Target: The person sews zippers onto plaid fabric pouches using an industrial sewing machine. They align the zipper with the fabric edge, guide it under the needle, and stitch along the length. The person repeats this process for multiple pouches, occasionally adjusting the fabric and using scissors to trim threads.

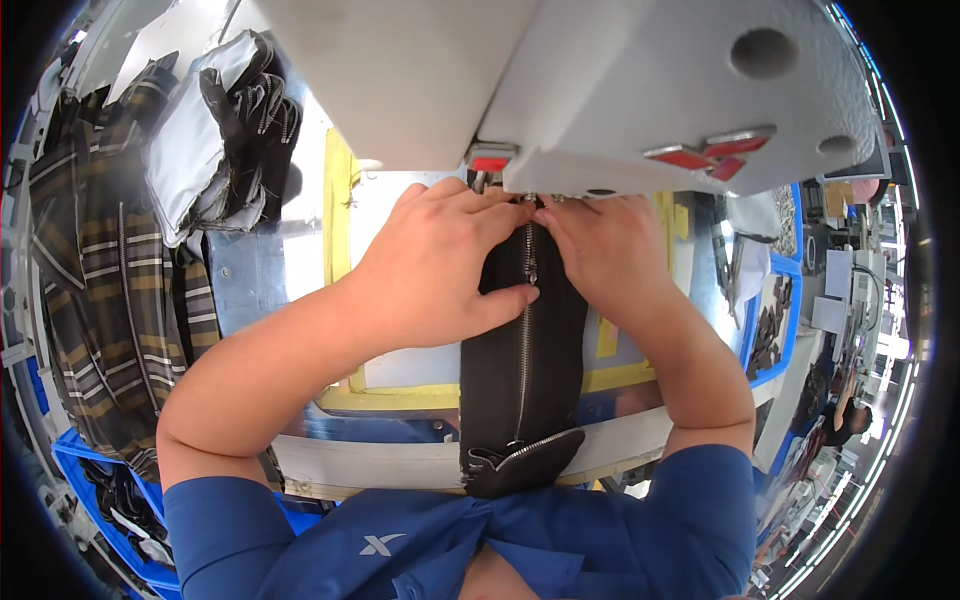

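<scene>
A long black fabric strip with a metal zipper (525, 370) runs from under the sewing machine head (600, 90) toward my body. Its near end folds over at the table edge. My left hand (430, 260) presses on the strip's left side, fingertips close to the needle area and thumb lying across the zipper teeth by the slider. From the other side, my right hand (620, 250) pinches the far end between thumb and fingers. Both sets of fingertips nearly meet beneath the machine head, which partly hides them. The needle itself cannot be made out.
Yellow tape (390, 398) borders the work plate. A plaid garment (90, 300) with a zipper lies at left, with stacked white and black zippered pieces (190, 150) beside it. Blue bins (790, 330) holding small parts stand at right; another blue bin (80, 450) is at lower left.
</scene>
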The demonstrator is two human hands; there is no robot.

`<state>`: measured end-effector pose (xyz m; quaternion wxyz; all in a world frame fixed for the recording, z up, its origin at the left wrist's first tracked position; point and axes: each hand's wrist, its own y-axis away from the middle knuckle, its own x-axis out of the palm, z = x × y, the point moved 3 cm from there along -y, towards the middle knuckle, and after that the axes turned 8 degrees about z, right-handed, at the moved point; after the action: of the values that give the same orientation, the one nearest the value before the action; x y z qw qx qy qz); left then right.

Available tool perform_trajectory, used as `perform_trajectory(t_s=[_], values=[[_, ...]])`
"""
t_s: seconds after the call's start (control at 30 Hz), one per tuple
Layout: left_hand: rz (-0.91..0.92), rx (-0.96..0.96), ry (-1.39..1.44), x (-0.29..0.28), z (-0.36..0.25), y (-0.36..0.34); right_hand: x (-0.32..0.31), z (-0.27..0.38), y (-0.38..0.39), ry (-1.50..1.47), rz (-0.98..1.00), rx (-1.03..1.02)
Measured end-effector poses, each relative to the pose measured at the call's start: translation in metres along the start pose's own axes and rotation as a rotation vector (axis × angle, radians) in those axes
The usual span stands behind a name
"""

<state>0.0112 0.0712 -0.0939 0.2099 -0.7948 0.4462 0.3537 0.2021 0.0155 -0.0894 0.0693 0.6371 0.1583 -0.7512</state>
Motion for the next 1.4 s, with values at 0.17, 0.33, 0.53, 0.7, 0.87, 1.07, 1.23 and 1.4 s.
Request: perform_trajectory(t_s=[0.17, 0.33, 0.53, 0.7, 0.87, 1.07, 1.23, 1.4], values=[[-0.015, 0.02, -0.019, 0.002, -0.003, -0.001, -0.001, -0.001, 0.003, 0.006, 0.005, 0.024], [-0.053, 0.023, -0.099, -0.002, 0.0, 0.006, 0.007, 0.007, 0.0, 0.023, 0.013, 0.018], [-0.104, 0.092, -0.177, 0.003, -0.005, 0.005, -0.001, 0.003, 0.002, 0.054, 0.0, -0.039], [-0.088, 0.135, -0.32, 0.014, -0.01, 0.006, -0.005, 0.009, 0.012, -0.033, -0.005, -0.003], [-0.028, 0.109, -0.374, 0.017, -0.013, 0.008, -0.022, 0.003, 0.016, -0.102, 0.094, -0.056], [-0.025, 0.096, -0.376, 0.018, -0.015, 0.009, -0.023, 0.004, 0.018, -0.107, 0.154, -0.059], [0.014, 0.078, -0.4, 0.02, -0.017, 0.012, -0.018, 0.007, 0.023, -0.071, 0.165, -0.042], [0.065, 0.058, -0.384, 0.023, -0.02, 0.016, -0.017, 0.012, 0.025, -0.062, 0.205, -0.011]])
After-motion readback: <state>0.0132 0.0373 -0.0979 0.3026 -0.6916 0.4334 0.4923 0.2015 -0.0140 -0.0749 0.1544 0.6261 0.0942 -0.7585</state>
